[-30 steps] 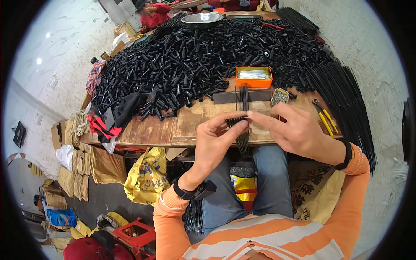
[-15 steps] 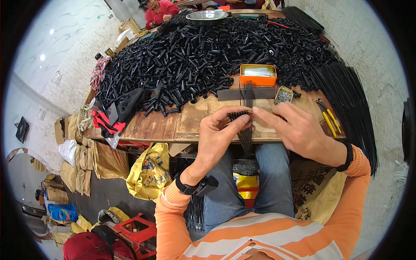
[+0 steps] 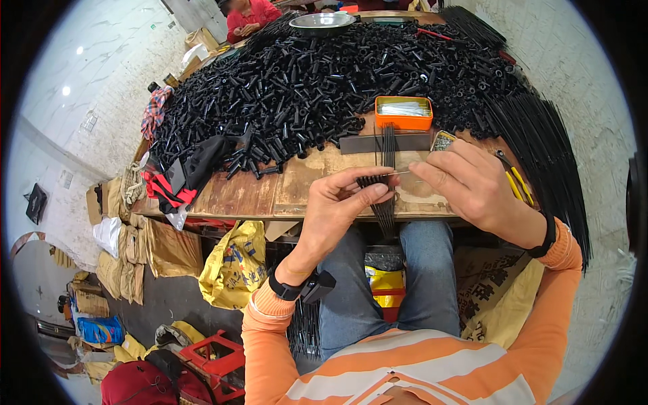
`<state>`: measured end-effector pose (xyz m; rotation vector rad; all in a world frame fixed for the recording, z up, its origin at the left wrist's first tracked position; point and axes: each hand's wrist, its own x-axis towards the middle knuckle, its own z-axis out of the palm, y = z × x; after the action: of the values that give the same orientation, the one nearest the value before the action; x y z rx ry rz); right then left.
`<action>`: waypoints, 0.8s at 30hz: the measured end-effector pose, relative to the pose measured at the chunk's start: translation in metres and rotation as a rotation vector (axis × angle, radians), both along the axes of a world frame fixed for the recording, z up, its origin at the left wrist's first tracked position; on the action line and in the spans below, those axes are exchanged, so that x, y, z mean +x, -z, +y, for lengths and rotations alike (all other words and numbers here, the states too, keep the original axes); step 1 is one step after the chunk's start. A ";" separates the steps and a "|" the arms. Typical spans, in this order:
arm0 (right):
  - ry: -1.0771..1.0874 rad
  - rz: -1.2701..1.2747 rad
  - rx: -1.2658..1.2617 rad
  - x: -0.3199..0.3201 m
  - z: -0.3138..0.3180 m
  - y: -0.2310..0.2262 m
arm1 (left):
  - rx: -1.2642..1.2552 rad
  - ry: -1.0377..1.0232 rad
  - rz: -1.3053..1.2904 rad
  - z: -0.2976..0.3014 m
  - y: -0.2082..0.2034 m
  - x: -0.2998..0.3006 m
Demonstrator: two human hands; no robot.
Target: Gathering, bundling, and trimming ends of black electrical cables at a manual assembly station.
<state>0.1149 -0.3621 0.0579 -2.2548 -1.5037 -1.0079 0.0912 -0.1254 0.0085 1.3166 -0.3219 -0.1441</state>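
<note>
My left hand (image 3: 329,208) is closed on a bundle of thin black rods (image 3: 385,214), pinching a ribbed row of black pieces (image 3: 371,181) between thumb and fingers. The rods run across the table's front edge, their far part lying over a dark grey bar (image 3: 413,142). To the right, my right hand (image 3: 480,189) pinches a thin metal wire (image 3: 405,172), whose other end reaches the black row. Whether that end has entered the row is too small to tell. Behind the bundle stands an orange box (image 3: 403,121) of thin silvery pins.
A big heap of black tubular parts (image 3: 290,94) covers the back of the table. Near my right hand are a small tray of metal bits (image 3: 442,140), yellow-handled pliers (image 3: 516,181) and long black rods (image 3: 543,148). A metal bowl (image 3: 322,23) and another person (image 3: 250,19) are beyond.
My right hand has shifted right, away from the black row, and more of the wire shows between them. My left hand keeps its hold. The other person's hands have moved slightly.
</note>
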 end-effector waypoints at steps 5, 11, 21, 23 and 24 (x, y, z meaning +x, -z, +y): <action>-0.027 -0.094 -0.021 0.000 0.003 -0.002 | -0.019 0.008 0.028 0.001 0.000 0.000; -0.049 -0.080 0.044 0.003 0.012 0.005 | -0.059 0.014 0.030 0.001 0.000 0.000; -0.181 -0.024 0.120 0.013 0.021 0.008 | -0.034 -0.012 0.033 0.001 0.001 0.001; -0.094 -0.078 0.119 0.003 0.017 0.006 | -0.053 -0.035 0.027 0.002 0.003 0.001; -0.100 -0.077 0.119 0.000 0.012 0.007 | -0.060 -0.032 0.030 0.003 0.003 0.002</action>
<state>0.1150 -0.3503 0.0511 -2.0610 -1.5276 -1.1337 0.0928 -0.1225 0.0055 1.2585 -0.2776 -0.1259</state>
